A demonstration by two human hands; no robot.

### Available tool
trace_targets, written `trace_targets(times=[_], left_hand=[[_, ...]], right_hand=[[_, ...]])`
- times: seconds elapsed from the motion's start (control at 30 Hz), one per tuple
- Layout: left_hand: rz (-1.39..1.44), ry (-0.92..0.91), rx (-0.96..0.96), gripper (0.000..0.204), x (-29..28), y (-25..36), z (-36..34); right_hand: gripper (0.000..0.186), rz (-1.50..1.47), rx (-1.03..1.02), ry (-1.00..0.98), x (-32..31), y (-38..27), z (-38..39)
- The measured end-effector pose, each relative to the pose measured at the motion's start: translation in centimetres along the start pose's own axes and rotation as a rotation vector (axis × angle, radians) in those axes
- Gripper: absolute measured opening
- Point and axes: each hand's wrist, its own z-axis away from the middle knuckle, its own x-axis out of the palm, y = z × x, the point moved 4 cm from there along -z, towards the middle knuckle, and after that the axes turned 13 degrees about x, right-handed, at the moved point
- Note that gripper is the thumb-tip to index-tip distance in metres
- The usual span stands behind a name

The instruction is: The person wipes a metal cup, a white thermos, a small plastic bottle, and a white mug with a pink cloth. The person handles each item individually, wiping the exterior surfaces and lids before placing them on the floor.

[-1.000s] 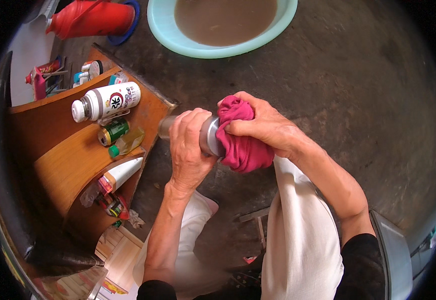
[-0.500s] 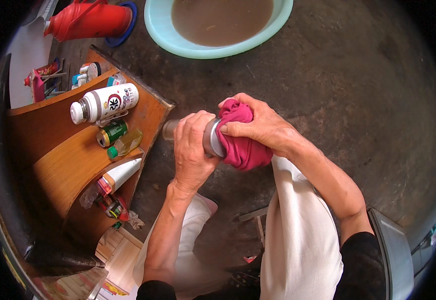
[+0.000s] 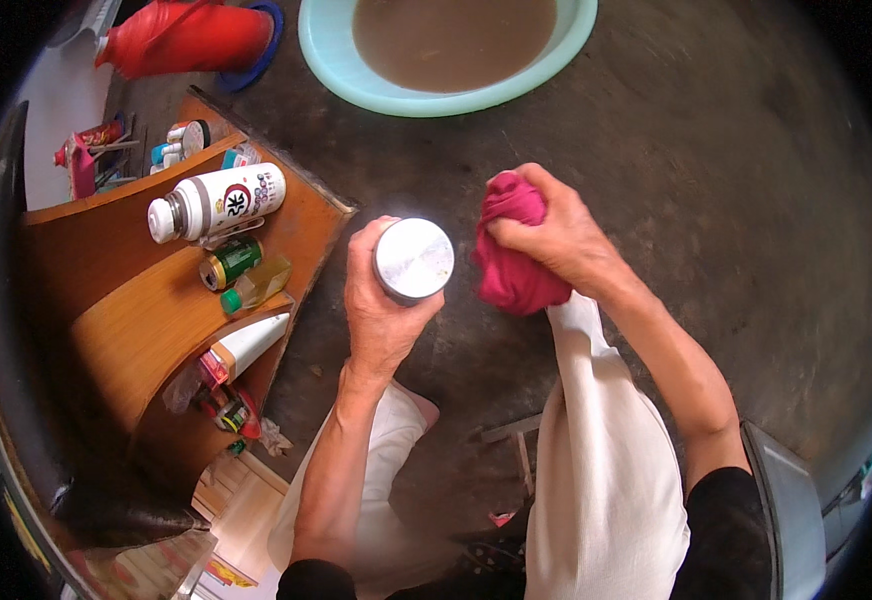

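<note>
My left hand (image 3: 381, 290) is wrapped round a flask (image 3: 414, 260), a cylinder whose round, shiny silver end faces up toward me. The hand hides most of its side. To the right, my right hand (image 3: 571, 235) grips a bunched dark pink cloth (image 3: 518, 268). A gap of floor lies between cloth and flask, so they are apart. Both hands are above the floor, in front of my knees in pale trousers (image 3: 606, 440).
A light green basin (image 3: 436, 103) of murky brown water stands ahead. On the left, a wooden shelf unit (image 3: 126, 325) holds a white thermos (image 3: 221, 203), a green can (image 3: 231, 263) and a small bottle (image 3: 261, 284). Behind it is a red thermos jug (image 3: 191, 40). A grey panel (image 3: 784, 510) stands lower right.
The cloth, pressed on the flask's end before, has come away to the right in my right hand. My left hand has turned the flask so its silver end faces up.
</note>
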Motion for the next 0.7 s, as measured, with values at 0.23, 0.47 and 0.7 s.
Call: trace_targets(times=[0.23, 0.47, 0.7], left_hand=[[0.150, 0.049, -0.113, 0.080, 1.1, -0.5, 0.4], [-0.148, 0.050, 0.084, 0.077, 0.9, 0.3, 0.1], [0.010, 0.051, -0.022, 0.077, 1.3, 0.1, 0.6]], right_hand=[[0.058, 0.110, -0.141, -0.229, 1.8, -1.2, 1.5], [0.050, 0.158, -0.240, -0.049, 3.3, -0.9, 2.3], [0.051, 0.142, -0.200, -0.086, 2.5, -0.8, 1.3]])
